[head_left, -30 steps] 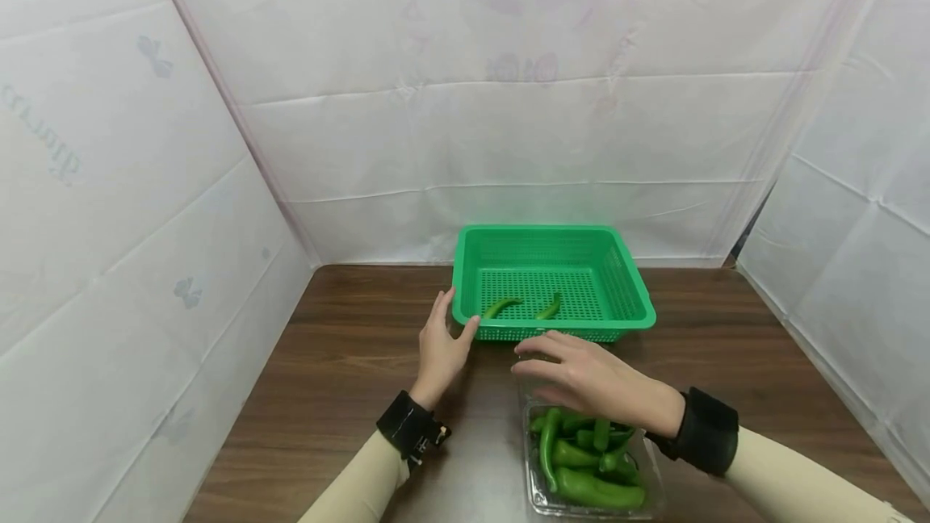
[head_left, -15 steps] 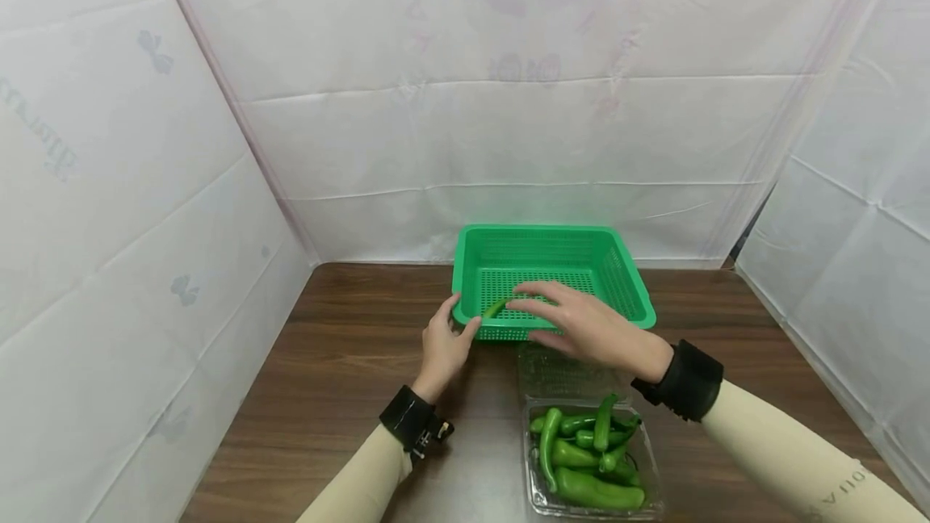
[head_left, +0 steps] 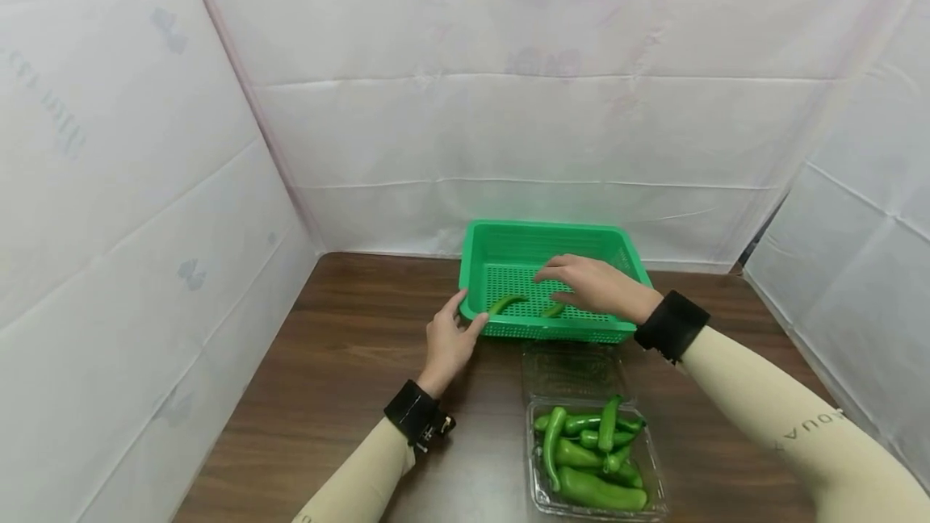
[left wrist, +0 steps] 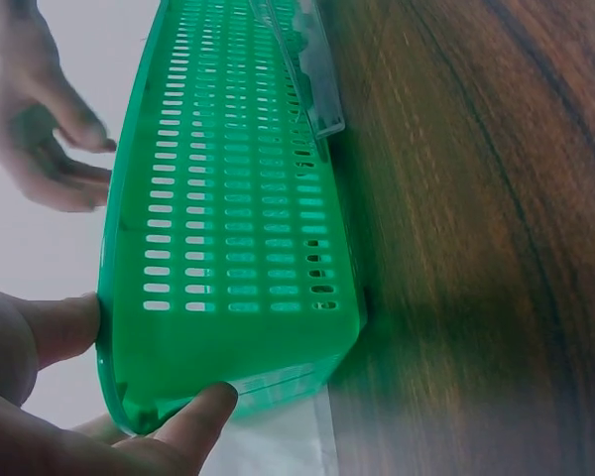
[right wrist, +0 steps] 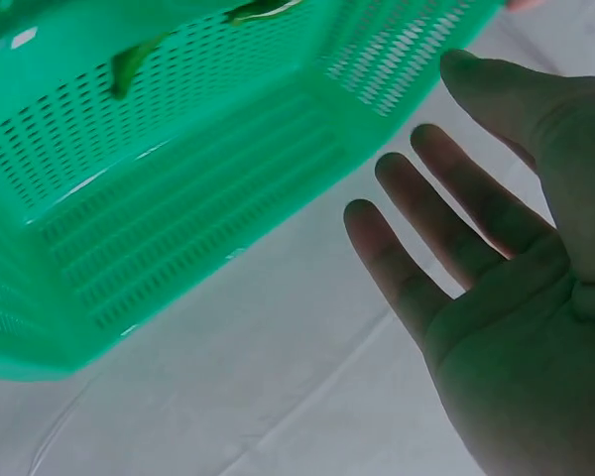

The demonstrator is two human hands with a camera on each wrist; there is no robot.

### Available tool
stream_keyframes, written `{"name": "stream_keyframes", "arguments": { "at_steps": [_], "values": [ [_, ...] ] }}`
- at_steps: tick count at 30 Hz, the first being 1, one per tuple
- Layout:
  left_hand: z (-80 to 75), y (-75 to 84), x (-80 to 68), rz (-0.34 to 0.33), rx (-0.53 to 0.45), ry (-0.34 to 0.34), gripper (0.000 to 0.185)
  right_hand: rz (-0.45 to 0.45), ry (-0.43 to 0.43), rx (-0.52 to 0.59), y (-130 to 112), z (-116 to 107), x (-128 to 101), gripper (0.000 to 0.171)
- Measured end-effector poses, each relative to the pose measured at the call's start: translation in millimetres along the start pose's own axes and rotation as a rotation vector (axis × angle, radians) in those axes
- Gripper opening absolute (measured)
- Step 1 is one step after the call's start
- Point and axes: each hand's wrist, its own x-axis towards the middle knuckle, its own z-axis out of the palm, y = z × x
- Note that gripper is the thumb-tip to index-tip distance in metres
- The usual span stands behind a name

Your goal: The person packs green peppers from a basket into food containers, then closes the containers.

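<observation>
Green basket (head_left: 625, 257) stands at the table's far edge, two peppers (head_left: 504, 303) inside; left hand (head_left: 446, 341) grips its near corner; right hand (head_left: 592, 285) hovers empty, fingers straight; advise steadying the basket firmly.

A makeshift recording booth rather than a lived-in room: creased white sheeting (head_left: 508, 127) hangs at 9, 12 and 3 o'clock around a dark wood-grain table (head_left: 341, 361), with a black gap (head_left: 763, 224) at 2 o'clock.
</observation>
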Motion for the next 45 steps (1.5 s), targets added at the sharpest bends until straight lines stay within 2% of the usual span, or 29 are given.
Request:
{"name": "stream_keyframes", "arguments": {
  "at_steps": [9,16,20,27,34,45],
  "values": [
    [6.3,2.4,-3.2,0.025,-0.023,0.003,0.061,0.053,-0.23,0.003,27.4,10.8,15.9,0.042],
    [13.0,2.1,-3.4,0.049,-0.003,0.005,0.062,0.054,-0.358,0.017,49.3,24.2,23.1,0.033],
    [17.5,1.4,-2.9,0.066,0.021,0.02,0.061,0.021,-0.434,0.036,55.8,31.4,23.7,0.028],
    [24.9,3.6,-3.5,0.082,0.015,0.025,0.061,-0.007,-0.516,0.028,59.5,39.0,22.9,0.02],
    [29.2,6.0,-6.4,0.074,0.008,0.009,0.062,0.023,-0.61,-0.002,64.9,49.2,24.9,0.027],
    [32.1,7.9,-13.2,0.062,0.0,0.004,0.062,0.044,-0.613,0.03,68.6,55.9,21.3,0.023]
  ]
}}
